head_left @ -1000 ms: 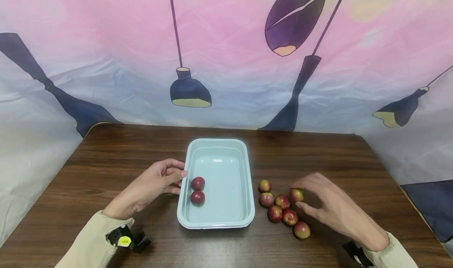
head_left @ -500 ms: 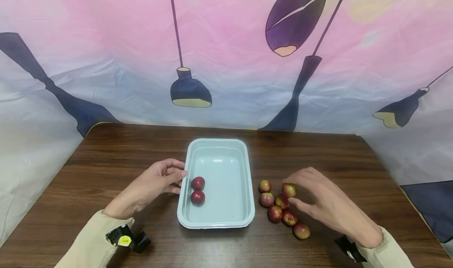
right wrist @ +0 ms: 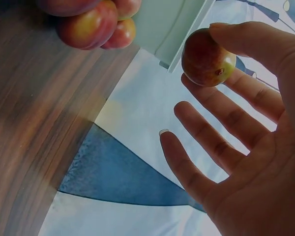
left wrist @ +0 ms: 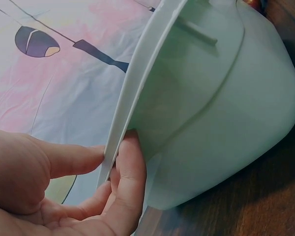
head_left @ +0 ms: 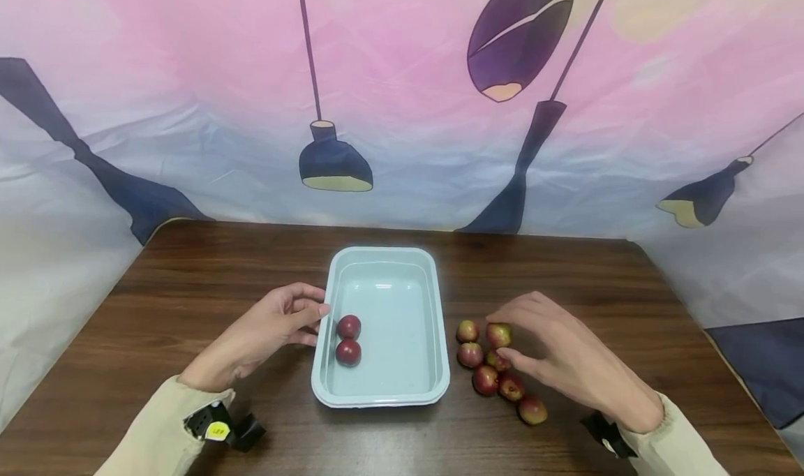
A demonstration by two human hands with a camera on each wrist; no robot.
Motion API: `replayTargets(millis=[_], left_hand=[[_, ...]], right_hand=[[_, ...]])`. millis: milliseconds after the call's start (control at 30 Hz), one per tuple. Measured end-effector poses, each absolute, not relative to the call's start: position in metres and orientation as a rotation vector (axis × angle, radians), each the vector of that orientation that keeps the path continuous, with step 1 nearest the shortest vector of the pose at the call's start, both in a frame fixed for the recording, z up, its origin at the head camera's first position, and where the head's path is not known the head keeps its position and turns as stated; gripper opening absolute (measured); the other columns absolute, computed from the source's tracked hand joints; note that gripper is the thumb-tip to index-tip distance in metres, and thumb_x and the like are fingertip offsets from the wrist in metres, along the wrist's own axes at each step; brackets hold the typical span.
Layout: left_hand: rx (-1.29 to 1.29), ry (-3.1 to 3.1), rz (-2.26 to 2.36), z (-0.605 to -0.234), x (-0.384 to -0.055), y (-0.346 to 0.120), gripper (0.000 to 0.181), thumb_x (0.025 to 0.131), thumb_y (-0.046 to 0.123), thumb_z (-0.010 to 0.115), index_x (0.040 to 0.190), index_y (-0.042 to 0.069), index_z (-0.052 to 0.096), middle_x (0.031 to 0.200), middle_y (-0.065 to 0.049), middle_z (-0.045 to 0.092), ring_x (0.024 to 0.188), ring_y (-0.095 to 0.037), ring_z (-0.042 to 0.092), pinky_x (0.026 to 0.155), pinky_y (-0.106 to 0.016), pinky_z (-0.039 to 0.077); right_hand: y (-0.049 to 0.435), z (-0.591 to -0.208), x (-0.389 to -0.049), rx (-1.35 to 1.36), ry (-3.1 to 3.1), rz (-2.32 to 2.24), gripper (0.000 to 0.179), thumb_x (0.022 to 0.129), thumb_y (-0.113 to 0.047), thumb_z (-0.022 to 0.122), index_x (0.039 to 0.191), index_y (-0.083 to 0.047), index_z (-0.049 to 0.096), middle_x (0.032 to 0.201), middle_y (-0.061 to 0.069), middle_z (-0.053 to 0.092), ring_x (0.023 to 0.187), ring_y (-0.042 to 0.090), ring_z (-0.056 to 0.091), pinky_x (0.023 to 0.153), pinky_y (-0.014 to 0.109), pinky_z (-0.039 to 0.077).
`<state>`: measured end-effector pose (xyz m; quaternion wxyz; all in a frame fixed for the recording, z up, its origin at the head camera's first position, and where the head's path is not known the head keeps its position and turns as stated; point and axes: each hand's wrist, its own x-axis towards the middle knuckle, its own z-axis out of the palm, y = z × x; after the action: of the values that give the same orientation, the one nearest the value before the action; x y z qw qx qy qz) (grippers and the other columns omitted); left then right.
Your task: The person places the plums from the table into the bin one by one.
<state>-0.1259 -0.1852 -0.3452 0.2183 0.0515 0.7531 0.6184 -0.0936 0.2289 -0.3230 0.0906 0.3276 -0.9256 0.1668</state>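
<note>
My left hand (head_left: 266, 333) pinches the left rim of a pale blue-green plastic tray (head_left: 383, 401), thumb on top and fingers beneath, as the left wrist view shows on the tray's wall (left wrist: 226, 108). Two dark red plums (head_left: 348, 352) sit inside at the left. Right of the tray, my right hand (head_left: 562, 350) pinches a red and yellow-green plum (right wrist: 204, 56) between thumb and fingertips; in the right wrist view the other fingers are spread. Several loose plums (head_left: 486, 380) lie clustered on the table just left of and below this hand.
The dark wood-grain table (head_left: 207, 266) carries everything. Behind it hangs a pink and blue cloth (head_left: 414, 113) printed with lamps. A black camera mount (head_left: 226, 427) on the left wrist stands out over the table, with another (head_left: 608, 434) on the right wrist.
My right hand has moved left with the plum it pinches, toward the tray and over the loose plums. The left hand stays on the rim; the head view has shifted slightly.
</note>
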Motion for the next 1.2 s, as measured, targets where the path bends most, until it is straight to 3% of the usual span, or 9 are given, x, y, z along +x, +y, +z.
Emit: replayTargets(millis=[367,700,933,1200], left_hand=[[0.172,2.084,1.715,-0.346,-0.127,-0.184,0.046,0.106,0.017,0.056,0.140,-0.009,0.042,0.115,-0.020,0.066,0.095,-0.018,0.069,0.083,-0.031,0.065],[0.173,2.076,1.720,-0.345,-0.127,-0.185,0.045,0.106,0.016,0.055,0.140,-0.010,0.042,0.114,-0.019,0.066,0.094,-0.017,0.069,0.082,-0.031,0.065],[0.163,2.071,1.731,-0.345,-0.126,-0.185,0.045,0.106,0.016,0.056,0.140,-0.010,0.042,0.114,-0.019,0.066,0.095,-0.016,0.069,0.082,-0.031,0.065],[0.158,2.073,1.733,-0.346,-0.126,-0.185,0.045,0.106,0.016,0.056,0.140,-0.010,0.041,0.113,-0.018,0.065,0.094,-0.016,0.068,0.082,-0.030,0.065]], right_hand=[[0.218,-0.317,-0.096,1.030,-2.747,0.519,0.039,0.086,-0.025,0.083,0.122,-0.027,0.069,0.118,-0.023,0.065,0.117,0.004,0.056,0.098,0.033,0.054],[0.205,-0.311,-0.098,1.090,-2.758,0.592,0.034,0.090,-0.024,0.078,0.118,-0.039,0.064,0.110,-0.031,0.062,0.115,-0.005,0.052,0.099,0.019,0.047],[0.198,-0.310,-0.098,1.122,-2.727,0.582,0.029,0.091,-0.025,0.078,0.118,-0.029,0.068,0.110,-0.026,0.064,0.114,-0.001,0.055,0.098,0.024,0.050],[0.190,-0.306,-0.099,1.158,-2.726,0.575,0.022,0.092,-0.027,0.077,0.110,-0.033,0.064,0.112,-0.025,0.062,0.115,-0.002,0.054,0.098,0.026,0.052]])
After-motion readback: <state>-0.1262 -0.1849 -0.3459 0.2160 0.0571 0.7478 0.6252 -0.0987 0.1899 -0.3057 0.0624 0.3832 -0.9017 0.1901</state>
